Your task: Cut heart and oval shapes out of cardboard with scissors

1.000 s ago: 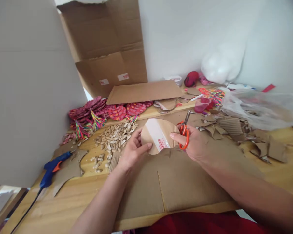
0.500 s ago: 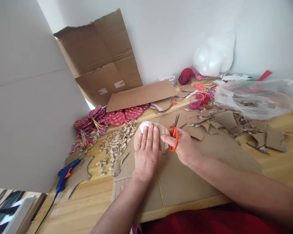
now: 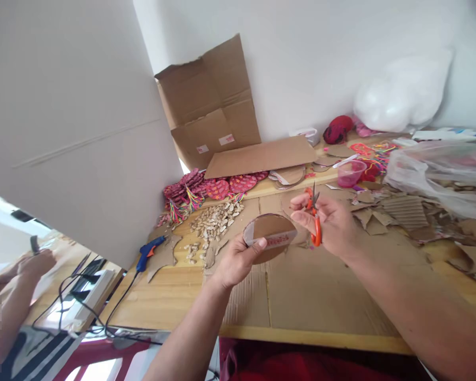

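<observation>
A rounded cardboard disc [image 3: 272,233] with a pale taped strip and red print is tilted above the cardboard sheet [image 3: 301,291]. My left hand [image 3: 241,256] grips its left edge, thumb on top and fingers underneath. To the right of the disc, my right hand [image 3: 329,222] is closed around orange-handled scissors [image 3: 316,225], their blades pointing up and away from me. The scissors do not touch the disc. Peanuts [image 3: 218,219] lie in a pile left of the disc.
A blue glue gun [image 3: 146,253] rests at the left with its cord. Cardboard scraps [image 3: 404,209] and a plastic bag [image 3: 440,174] are at the right. Pink patterned pieces [image 3: 218,189] lie behind the peanuts. Another person's hands [image 3: 35,264] show at far left.
My left hand has gone from lying flat on the disc to gripping its edge, and the disc is now raised and tilted. The scissors have moved away from it. The view has swung left.
</observation>
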Motion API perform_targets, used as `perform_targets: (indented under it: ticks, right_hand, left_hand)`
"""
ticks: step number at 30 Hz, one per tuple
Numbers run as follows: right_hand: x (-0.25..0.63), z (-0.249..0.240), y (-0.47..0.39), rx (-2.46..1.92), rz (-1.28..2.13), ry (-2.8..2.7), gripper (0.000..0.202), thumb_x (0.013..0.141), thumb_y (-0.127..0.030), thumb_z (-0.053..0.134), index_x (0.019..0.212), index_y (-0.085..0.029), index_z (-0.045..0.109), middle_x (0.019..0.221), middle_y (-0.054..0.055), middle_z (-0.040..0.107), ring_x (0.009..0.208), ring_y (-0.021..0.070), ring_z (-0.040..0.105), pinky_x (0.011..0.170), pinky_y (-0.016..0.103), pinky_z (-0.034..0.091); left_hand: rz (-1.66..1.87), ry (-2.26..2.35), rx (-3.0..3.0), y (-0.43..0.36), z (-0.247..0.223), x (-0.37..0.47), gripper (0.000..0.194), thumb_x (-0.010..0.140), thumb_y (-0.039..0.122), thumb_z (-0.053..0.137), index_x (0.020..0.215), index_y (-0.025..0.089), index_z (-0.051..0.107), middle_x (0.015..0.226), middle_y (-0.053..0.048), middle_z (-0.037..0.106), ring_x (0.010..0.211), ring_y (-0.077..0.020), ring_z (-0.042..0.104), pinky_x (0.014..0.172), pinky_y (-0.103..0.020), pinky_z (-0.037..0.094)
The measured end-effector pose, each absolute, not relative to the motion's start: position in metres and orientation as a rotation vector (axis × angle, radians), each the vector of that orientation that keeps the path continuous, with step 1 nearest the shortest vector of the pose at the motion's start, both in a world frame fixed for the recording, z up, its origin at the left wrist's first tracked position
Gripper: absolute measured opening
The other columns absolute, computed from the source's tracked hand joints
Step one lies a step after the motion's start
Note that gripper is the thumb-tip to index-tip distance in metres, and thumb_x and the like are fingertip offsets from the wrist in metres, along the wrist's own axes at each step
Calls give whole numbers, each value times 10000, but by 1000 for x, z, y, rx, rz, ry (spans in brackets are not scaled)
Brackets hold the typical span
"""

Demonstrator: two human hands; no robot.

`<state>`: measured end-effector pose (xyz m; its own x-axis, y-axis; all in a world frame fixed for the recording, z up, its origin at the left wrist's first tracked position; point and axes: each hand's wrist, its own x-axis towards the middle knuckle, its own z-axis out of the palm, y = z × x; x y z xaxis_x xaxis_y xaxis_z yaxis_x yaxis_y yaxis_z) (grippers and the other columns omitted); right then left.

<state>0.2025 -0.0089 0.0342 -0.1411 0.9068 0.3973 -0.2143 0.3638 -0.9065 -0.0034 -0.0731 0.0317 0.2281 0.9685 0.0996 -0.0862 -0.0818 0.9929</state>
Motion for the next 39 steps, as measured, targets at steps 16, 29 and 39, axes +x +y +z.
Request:
perform_targets:
  ticks: [16, 29, 39]
  right_hand:
    - [190, 42, -32, -771, 1379, -1405, 277, 611, -315, 897, 700, -182, 672, 588, -51, 539, 534, 93, 441, 498, 236, 359]
    - [194, 34, -31, -852, 1068, -1576, 185, 770, -305, 789, 793, -177, 656, 700, -26, 590, 599, 103, 487, 545, 234, 399]
    - [227, 65, -32, -1242, 900, -2131, 288, 724, -418, 826, 772, -213, 630, 570, -54, 570, 490, 100, 427, 435, 231, 330]
  left_hand:
    - [1189, 820, 1047, -81, 9, -11, 472, 823, 330, 775, 1272, 220, 682, 1153, -75, 751, 1076, -255, 682, 963, -368, 492]
    - [1125, 818, 1130, -46, 9, -16, 490, 739, 308, 844, 1192, 175, 715, 1084, -86, 774, 1009, -253, 707, 958, -375, 505]
    - [1268, 803, 889, -36, -1, -29, 549, 620, 320, 909, 1120, 211, 711, 969, -43, 782, 945, -243, 728, 967, -406, 525]
